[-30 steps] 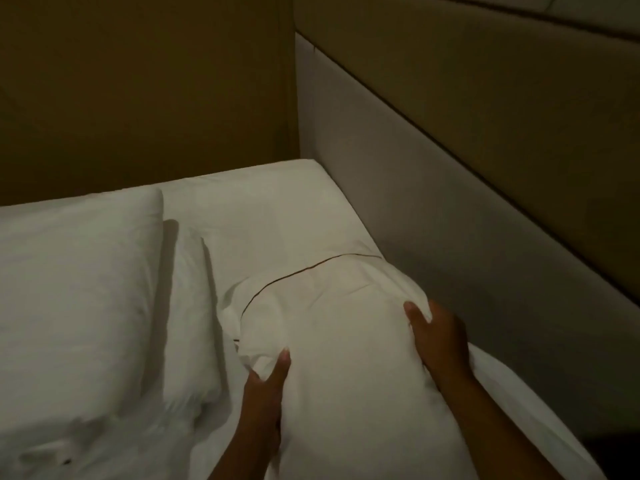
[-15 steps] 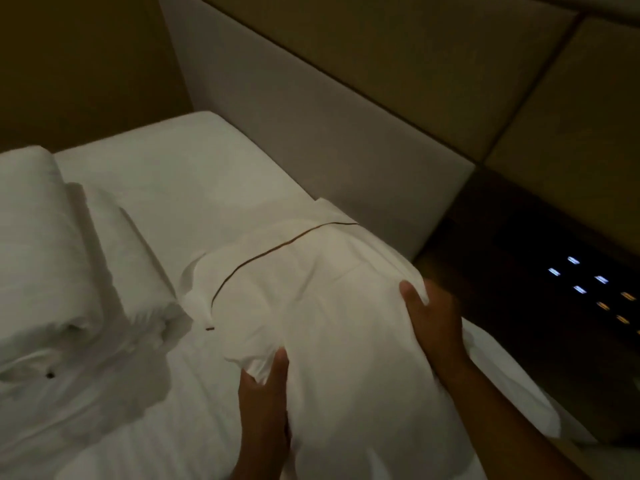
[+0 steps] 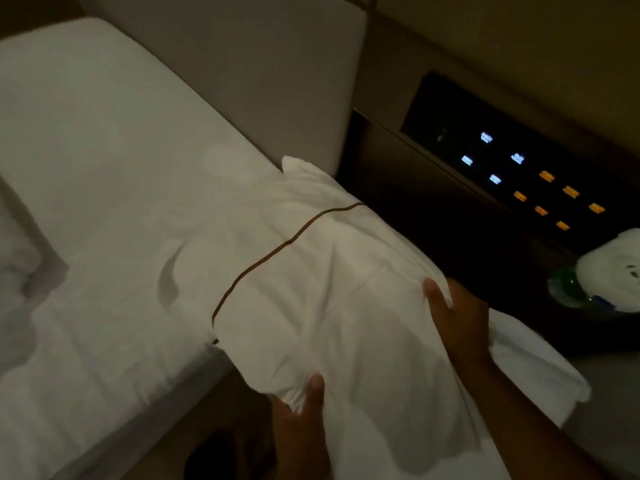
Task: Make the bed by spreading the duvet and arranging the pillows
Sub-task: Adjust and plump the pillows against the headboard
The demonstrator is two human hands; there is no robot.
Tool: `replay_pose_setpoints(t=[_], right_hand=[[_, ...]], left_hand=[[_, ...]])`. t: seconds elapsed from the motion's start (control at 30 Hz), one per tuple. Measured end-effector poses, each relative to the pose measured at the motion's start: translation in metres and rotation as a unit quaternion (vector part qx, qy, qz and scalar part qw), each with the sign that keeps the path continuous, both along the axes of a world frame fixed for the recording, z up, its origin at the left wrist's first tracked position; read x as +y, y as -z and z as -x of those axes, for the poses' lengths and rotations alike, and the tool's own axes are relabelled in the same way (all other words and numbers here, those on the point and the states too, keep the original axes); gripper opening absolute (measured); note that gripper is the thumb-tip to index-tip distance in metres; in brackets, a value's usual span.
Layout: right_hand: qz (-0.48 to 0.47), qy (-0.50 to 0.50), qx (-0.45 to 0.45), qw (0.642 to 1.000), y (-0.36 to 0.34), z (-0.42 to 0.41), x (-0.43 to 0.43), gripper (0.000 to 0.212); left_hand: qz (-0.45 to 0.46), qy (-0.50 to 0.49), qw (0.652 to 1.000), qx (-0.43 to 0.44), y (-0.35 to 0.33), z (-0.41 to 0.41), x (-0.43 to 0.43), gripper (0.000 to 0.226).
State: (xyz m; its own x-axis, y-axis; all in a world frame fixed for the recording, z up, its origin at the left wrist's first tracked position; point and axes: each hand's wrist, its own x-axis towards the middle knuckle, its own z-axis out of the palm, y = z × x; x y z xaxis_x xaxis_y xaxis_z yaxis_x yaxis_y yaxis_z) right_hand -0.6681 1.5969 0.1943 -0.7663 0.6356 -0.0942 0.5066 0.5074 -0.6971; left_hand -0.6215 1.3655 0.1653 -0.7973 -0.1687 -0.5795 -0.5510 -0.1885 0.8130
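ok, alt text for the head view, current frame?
The left hand and right hand grip a white pillow with a brown piping line, its far end at the mattress corner beside the padded headboard. To the right, a dark bedside panel shows lit blue and orange buttons.

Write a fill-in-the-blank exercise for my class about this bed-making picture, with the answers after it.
A thin line of ____ colour crosses the white pillow.
Counting the left hand and right hand, ____ hands grip the pillow.
The dark panel shows lit buttons in pale blue and ____.
Answers: brown; two; orange.
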Motion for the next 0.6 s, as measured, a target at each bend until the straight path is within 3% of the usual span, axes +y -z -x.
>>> replay_pose_setpoints(t=[0.07,0.2,0.33,0.43,0.53,0.6], right_hand=[[0.010,0.003,-0.035,0.999,0.031,-0.012,0.013,0.051],[0.043,0.025,-0.097,0.994,0.077,-0.016,0.031,0.059],[0.057,0.020,-0.084,0.995,0.102,-0.010,0.041,0.074],[0.064,0.015,-0.089,0.994,0.114,-0.010,0.044,0.084],[0.057,0.010,-0.103,0.993,0.120,-0.006,0.043,0.077],[0.051,0.009,-0.116,0.992,0.118,-0.007,0.042,0.078]], left_hand=[[0.016,-0.005,0.999,-0.030,0.027,-0.009,0.013,0.139],[0.036,-0.059,0.995,-0.070,0.069,-0.011,0.033,0.113],[0.085,-0.079,0.990,-0.085,0.104,-0.008,0.041,0.098],[0.091,-0.070,0.988,-0.099,0.126,-0.009,0.038,0.111],[0.075,-0.065,0.989,-0.113,0.134,-0.008,0.035,0.092],[0.057,-0.058,0.989,-0.124,0.123,-0.008,0.032,0.098]])
